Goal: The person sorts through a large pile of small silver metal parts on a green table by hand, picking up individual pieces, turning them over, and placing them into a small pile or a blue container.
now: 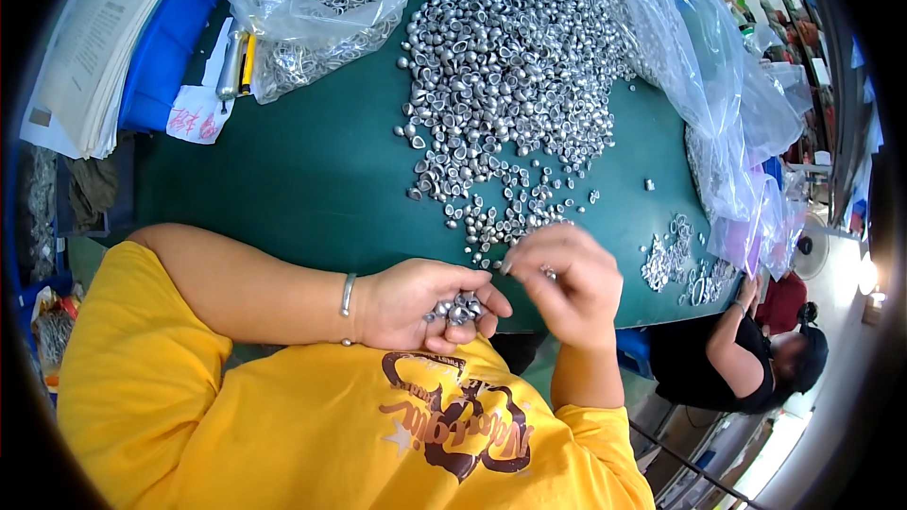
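My left hand (pixel 416 297) lies palm up just off the near table edge, fingers curled into a cup. In it rests a small heap of silver metal caps (pixel 460 308), rounded and hollow. To its right, my right hand (pixel 572 283) is bent over the near fringe of the pile, its fingers closed inward. A small silver piece (pixel 549 273) shows between its fingers and palm; whether more are held is hidden. The large pile of metal caps (pixel 515 57) spreads from the far side of the green table (pixel 283 179) toward my hands.
A clear plastic bag of metal rings (pixel 326 0) stands at the far left, beside a yellow pen (pixel 248 64) and a blue bin (pixel 175 38). Flat metal rings (pixel 675 260) lie at the right. Clear plastic bags (pixel 699 85) line the right edge. Another person (pixel 718 354) sits beyond.
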